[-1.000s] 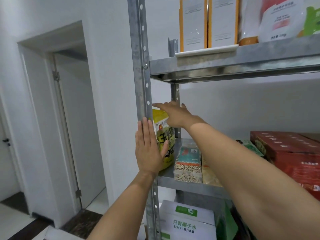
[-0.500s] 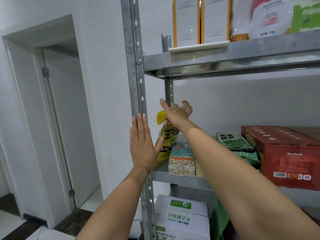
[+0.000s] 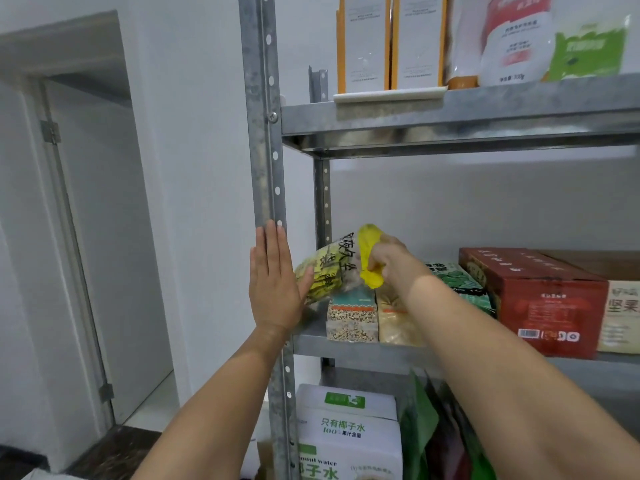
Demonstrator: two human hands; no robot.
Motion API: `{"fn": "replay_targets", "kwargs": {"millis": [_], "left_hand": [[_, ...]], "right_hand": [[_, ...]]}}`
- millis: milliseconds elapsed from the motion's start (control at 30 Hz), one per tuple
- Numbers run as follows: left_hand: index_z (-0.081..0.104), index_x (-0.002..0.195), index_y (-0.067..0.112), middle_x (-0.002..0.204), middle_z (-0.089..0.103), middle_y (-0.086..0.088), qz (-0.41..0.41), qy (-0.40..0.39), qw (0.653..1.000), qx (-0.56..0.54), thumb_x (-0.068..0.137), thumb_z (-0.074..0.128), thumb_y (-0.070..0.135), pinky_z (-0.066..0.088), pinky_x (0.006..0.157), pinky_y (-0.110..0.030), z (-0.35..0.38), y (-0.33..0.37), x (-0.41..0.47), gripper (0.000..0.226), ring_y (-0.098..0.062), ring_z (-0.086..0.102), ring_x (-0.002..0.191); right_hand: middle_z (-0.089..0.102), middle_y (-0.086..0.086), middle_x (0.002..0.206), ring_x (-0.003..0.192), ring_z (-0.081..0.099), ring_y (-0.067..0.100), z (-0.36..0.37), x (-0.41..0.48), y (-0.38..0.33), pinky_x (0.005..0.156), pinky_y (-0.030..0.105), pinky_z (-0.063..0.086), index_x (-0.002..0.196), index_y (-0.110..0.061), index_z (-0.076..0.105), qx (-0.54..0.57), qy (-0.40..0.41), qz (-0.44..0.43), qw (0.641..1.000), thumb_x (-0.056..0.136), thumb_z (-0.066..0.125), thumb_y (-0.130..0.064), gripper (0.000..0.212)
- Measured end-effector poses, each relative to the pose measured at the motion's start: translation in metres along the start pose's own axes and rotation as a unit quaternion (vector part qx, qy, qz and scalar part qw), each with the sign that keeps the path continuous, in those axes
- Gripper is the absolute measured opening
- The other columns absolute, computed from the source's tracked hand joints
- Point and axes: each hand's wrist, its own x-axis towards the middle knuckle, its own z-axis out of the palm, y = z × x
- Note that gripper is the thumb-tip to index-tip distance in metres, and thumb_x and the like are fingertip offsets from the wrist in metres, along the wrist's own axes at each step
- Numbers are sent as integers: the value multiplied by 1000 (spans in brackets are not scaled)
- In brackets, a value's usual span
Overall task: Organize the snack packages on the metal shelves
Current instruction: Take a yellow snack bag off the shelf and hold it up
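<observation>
A yellow snack bag (image 3: 332, 270) with black lettering leans to the left at the left end of the middle metal shelf (image 3: 353, 348). My right hand (image 3: 389, 263) grips the bag's crumpled yellow top. Flat and with straight fingers, my left hand (image 3: 273, 284) lies against the shelf's front upright post (image 3: 265, 133), its thumb touching the bag's side. Two clear grain packs (image 3: 351, 317) stand just right of the bag, below my right wrist.
A green pack (image 3: 457, 282), a red carton (image 3: 540, 296) and a beige box (image 3: 620, 313) fill the middle shelf's right side. Orange-edged boxes (image 3: 363, 43) and pouches (image 3: 512, 39) stand on the upper shelf. White coconut-water cartons (image 3: 346, 434) sit below. A doorway (image 3: 79, 220) is on the left.
My right hand has dropped from the bag's upper edge and closed round its top, and the bag has tipped over to the left. The left hand has stayed on the post.
</observation>
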Motion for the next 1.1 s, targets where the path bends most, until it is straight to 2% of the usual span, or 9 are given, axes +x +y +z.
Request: {"fn": "replay_targets", "kwargs": {"millis": [100, 200, 367, 500, 567, 667, 833, 1000, 1100], "left_hand": [[10, 154, 3, 163, 3, -9, 2, -14, 1000, -7, 101, 21, 53, 14, 122, -41, -2, 0, 0, 74, -24, 0, 151], [9, 154, 3, 163, 2, -11, 4, -35, 999, -29, 101, 14, 58, 12, 122, -41, -6, 0, -1, 77, -24, -2, 151], [4, 155, 6, 164, -3, -9, -2, -61, 995, -80, 98, 19, 61, 6, 123, -41, -17, 2, -2, 81, -22, -8, 151], [6, 156, 10, 164, -7, -8, -25, -88, 973, -211, 90, 14, 75, -2, 122, -37, -38, 20, -3, 93, -19, -11, 150], [12, 156, 14, 164, 1, -5, -33, -161, 924, -346, 73, 16, 92, 2, 121, -35, -56, 42, -6, 113, -17, -1, 150], [30, 149, 12, 153, 37, -9, -115, -293, 793, -521, 47, 34, 102, 27, 116, -43, -89, 74, -13, 136, -24, 36, 140], [58, 117, 18, 113, 70, -3, -216, -416, 613, -637, 52, 89, 55, 53, 95, -42, -122, 92, -32, 81, -22, 67, 106], [54, 98, 16, 100, 66, 1, -264, -396, 593, -650, 74, 83, 22, 48, 74, -20, -154, 114, -50, 38, -12, 64, 89], [52, 89, 19, 90, 62, 7, -301, -379, 572, -662, 78, 79, 16, 43, 56, -12, -164, 122, -55, 29, 0, 58, 74]], "right_hand": [[52, 21, 136, 109, 59, 32, -17, -14, -10, 63, 37, 51, 149, -17, 30, 56, 19, -37, 998, 86, 29, 28, 78], [55, 21, 132, 93, 63, 25, -36, -29, -15, 35, 21, 35, 144, -15, 37, 33, 14, -80, 996, 78, 25, 31, 82], [66, 14, 110, 83, 65, 23, -63, -61, -22, 43, 24, 40, 128, -16, 58, -8, 47, -143, 989, 85, 52, 17, 55], [61, 6, 109, 59, 56, 9, -78, -83, -27, 45, 16, 43, 121, -19, 66, -99, 78, -273, 954, 76, 56, 20, 60], [60, 0, 107, 60, 57, 2, -82, -102, -31, 46, 14, 44, 122, -21, 65, -178, 62, -329, 925, 76, 53, 21, 64], [69, 0, 108, 78, 65, 17, -82, -125, -33, 66, 34, 55, 117, -29, 68, -252, 35, -375, 892, 76, 53, 21, 66], [73, 7, 106, 80, 69, 20, -96, -157, -16, 71, 52, 57, 115, -36, 66, -276, 68, -433, 856, 72, 60, 20, 71], [53, -3, 134, 106, 51, 8, -122, -193, 15, 93, 43, 51, 142, -28, 42, -304, 283, -437, 798, 83, 70, -12, 67], [41, 4, 143, 124, 45, 17, -144, -209, 43, 103, 38, 40, 147, -24, 28, -154, 270, -288, 906, 70, 75, -53, 95]]}}
